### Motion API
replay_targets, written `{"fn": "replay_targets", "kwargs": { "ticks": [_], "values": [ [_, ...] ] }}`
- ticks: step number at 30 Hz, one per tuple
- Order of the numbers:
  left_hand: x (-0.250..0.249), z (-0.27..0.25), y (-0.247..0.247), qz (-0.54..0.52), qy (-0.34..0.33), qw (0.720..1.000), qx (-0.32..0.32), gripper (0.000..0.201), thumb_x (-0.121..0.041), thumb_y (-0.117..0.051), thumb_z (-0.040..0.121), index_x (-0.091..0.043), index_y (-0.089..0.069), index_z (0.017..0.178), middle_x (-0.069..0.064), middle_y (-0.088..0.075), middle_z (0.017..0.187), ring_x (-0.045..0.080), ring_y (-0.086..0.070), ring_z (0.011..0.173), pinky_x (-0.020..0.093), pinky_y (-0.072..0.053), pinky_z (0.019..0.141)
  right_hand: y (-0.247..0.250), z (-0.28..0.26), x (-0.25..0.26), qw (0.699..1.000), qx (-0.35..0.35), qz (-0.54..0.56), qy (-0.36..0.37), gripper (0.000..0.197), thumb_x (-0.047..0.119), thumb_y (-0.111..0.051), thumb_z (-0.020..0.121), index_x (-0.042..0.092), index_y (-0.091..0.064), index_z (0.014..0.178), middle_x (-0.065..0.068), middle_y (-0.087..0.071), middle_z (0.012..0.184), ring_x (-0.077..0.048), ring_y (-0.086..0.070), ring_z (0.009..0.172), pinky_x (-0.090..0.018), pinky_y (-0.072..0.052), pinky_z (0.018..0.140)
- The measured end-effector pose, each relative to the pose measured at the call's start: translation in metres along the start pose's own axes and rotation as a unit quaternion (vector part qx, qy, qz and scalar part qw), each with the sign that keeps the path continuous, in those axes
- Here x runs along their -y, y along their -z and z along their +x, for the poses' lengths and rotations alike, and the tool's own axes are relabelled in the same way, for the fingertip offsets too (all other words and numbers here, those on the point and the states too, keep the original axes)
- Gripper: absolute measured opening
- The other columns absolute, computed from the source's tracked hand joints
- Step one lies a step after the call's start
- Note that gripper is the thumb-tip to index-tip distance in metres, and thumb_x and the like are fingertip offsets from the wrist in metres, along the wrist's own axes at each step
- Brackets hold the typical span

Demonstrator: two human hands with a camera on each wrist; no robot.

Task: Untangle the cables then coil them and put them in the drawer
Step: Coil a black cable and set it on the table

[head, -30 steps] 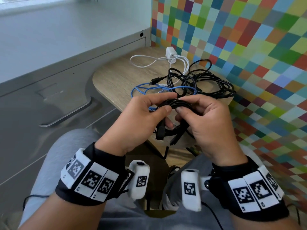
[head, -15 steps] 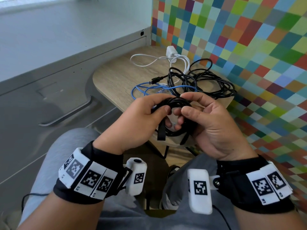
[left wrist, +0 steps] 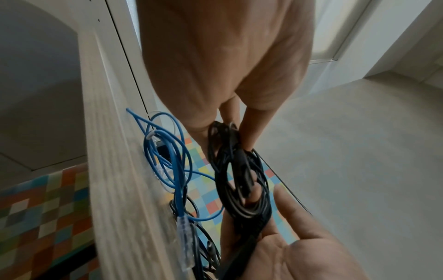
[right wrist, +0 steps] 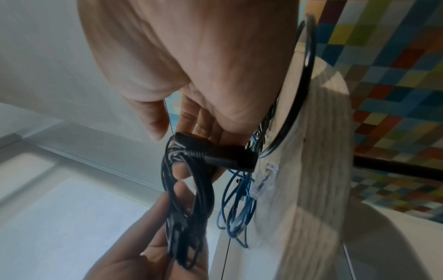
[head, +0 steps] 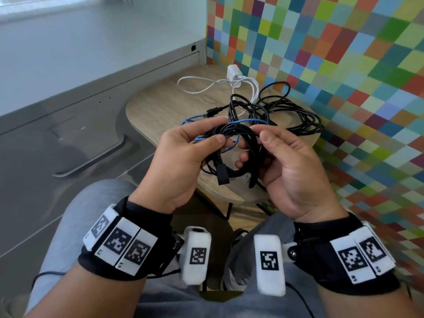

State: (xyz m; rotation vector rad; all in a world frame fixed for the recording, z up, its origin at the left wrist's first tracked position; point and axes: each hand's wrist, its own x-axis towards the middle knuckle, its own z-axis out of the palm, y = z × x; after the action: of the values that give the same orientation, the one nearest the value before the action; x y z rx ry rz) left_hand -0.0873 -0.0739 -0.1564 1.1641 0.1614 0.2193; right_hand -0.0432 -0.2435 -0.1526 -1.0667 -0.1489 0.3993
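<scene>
Both hands hold a coiled black cable (head: 236, 134) just above the near edge of the small wooden table (head: 160, 106). My left hand (head: 219, 130) pinches the coil's left side between thumb and fingers (left wrist: 249, 132). My right hand (head: 260, 133), palm turned up, grips the right side, with fingers through the loop. A black connector (head: 223, 177) hangs from the coil (right wrist: 187, 189). A blue cable (head: 249, 121), a white cable with charger (head: 234, 73) and a black tangle (head: 289, 111) lie on the table. The drawer front (head: 68, 138) is at the left.
A colourful checkered wall (head: 332, 65) stands right behind the table. The grey cabinet has a long metal handle (head: 91, 159) and a pale top (head: 80, 47). My knees in grey trousers (head: 75, 214) sit under the hands.
My right hand has turned from palm-down to palm-up on the coil. The coil has lifted slightly and its loop has opened out, with the connector now hanging free.
</scene>
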Motion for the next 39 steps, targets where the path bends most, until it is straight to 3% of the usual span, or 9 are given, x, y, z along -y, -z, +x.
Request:
{"fn": "replay_targets", "kwargs": {
  "ticks": [4, 10, 15, 18, 23, 28, 32, 36, 39],
  "values": [
    [-0.002, -0.002, -0.001, -0.025, 0.008, 1.0, 0.006, 0.033, 0.013, -0.061, 0.087, -0.001, -0.07, 0.116, 0.014, -0.076, 0.091, 0.019, -0.073, 0.084, 0.027, -0.058, 0.081, 0.002, 0.001, 0.001, 1.0, 0.017, 0.008, -0.017, 0.019, 0.015, -0.062, 0.088, 0.011, -0.075, 0.1, -0.017, -0.07, 0.084, -0.021, -0.061, 0.065, -0.037, -0.058, 0.065],
    [-0.004, 0.0, -0.001, -0.037, 0.019, 0.999, -0.012, 0.045, 0.002, -0.073, 0.067, -0.003, -0.072, 0.112, 0.016, -0.076, 0.096, 0.023, -0.072, 0.083, 0.032, -0.061, 0.081, 0.001, 0.001, -0.001, 0.999, 0.037, -0.003, -0.02, 0.031, 0.005, -0.063, 0.082, 0.01, -0.075, 0.11, -0.012, -0.062, 0.077, -0.018, -0.055, 0.063, -0.035, -0.055, 0.065],
    [-0.003, 0.0, -0.001, -0.045, 0.004, 0.997, -0.068, 0.015, 0.002, -0.064, 0.092, -0.002, -0.074, 0.102, 0.014, -0.076, 0.09, 0.019, -0.068, 0.075, 0.029, -0.057, 0.074, -0.002, 0.002, -0.003, 0.999, 0.025, -0.018, -0.013, 0.033, 0.005, -0.065, 0.079, 0.008, -0.074, 0.111, -0.012, -0.061, 0.078, -0.017, -0.053, 0.06, -0.036, -0.055, 0.062],
    [-0.002, 0.002, 0.001, -0.044, 0.0, 0.995, -0.094, 0.015, 0.001, -0.059, 0.097, -0.003, -0.073, 0.1, 0.012, -0.076, 0.087, 0.019, -0.068, 0.074, 0.029, -0.055, 0.073, -0.004, 0.001, -0.004, 0.999, 0.027, -0.017, -0.015, 0.035, 0.006, -0.065, 0.079, 0.007, -0.073, 0.113, -0.012, -0.064, 0.079, -0.017, -0.055, 0.061, -0.036, -0.056, 0.063],
    [-0.005, 0.003, 0.005, 0.037, 0.012, 0.999, -0.035, 0.013, -0.008, -0.062, 0.097, -0.005, -0.074, 0.102, 0.013, -0.072, 0.091, 0.027, -0.062, 0.08, 0.035, -0.055, 0.077, 0.001, 0.001, -0.003, 1.0, 0.019, 0.015, -0.01, 0.035, 0.004, -0.062, 0.081, 0.003, -0.071, 0.115, -0.014, -0.072, 0.087, -0.017, -0.061, 0.069, -0.039, -0.06, 0.079],
    [-0.001, 0.002, 0.006, 0.113, 0.031, 0.993, 0.028, 0.031, -0.024, -0.077, 0.086, -0.007, -0.073, 0.111, 0.019, -0.071, 0.105, 0.022, -0.068, 0.079, 0.035, -0.06, 0.075, -0.002, 0.0, -0.005, 1.0, 0.02, 0.005, -0.01, 0.036, 0.005, -0.063, 0.081, 0.003, -0.07, 0.117, -0.011, -0.072, 0.085, -0.017, -0.062, 0.069, -0.036, -0.062, 0.074],
    [0.002, 0.003, 0.008, 0.15, 0.037, 0.986, 0.054, 0.035, -0.028, -0.072, 0.085, -0.011, -0.075, 0.115, 0.03, -0.07, 0.113, 0.041, -0.072, 0.098, 0.058, -0.056, 0.098, -0.004, 0.0, -0.006, 1.0, 0.014, 0.004, -0.011, 0.036, 0.005, -0.063, 0.083, 0.001, -0.069, 0.119, -0.011, -0.071, 0.086, -0.017, -0.062, 0.068, -0.035, -0.061, 0.072],
    [0.001, 0.003, 0.009, 0.163, 0.031, 0.985, 0.054, 0.035, -0.028, -0.066, 0.087, -0.012, -0.075, 0.116, 0.026, -0.072, 0.113, 0.027, -0.069, 0.097, 0.051, -0.055, 0.101, -0.004, 0.0, -0.006, 1.0, 0.011, 0.007, -0.009, 0.035, 0.005, -0.062, 0.084, 0.002, -0.068, 0.118, -0.011, -0.073, 0.086, -0.016, -0.064, 0.068, -0.036, -0.062, 0.074],
    [-0.002, 0.003, 0.01, 0.116, 0.038, 0.992, 0.037, 0.03, -0.017, -0.054, 0.097, -0.004, -0.073, 0.116, 0.026, -0.072, 0.115, 0.028, -0.067, 0.095, 0.045, -0.055, 0.094, -0.004, 0.0, -0.006, 1.0, 0.012, 0.014, -0.009, 0.037, 0.006, -0.062, 0.081, 0.002, -0.068, 0.117, -0.012, -0.073, 0.088, -0.017, -0.064, 0.069, -0.036, -0.063, 0.075]
  ]
}}
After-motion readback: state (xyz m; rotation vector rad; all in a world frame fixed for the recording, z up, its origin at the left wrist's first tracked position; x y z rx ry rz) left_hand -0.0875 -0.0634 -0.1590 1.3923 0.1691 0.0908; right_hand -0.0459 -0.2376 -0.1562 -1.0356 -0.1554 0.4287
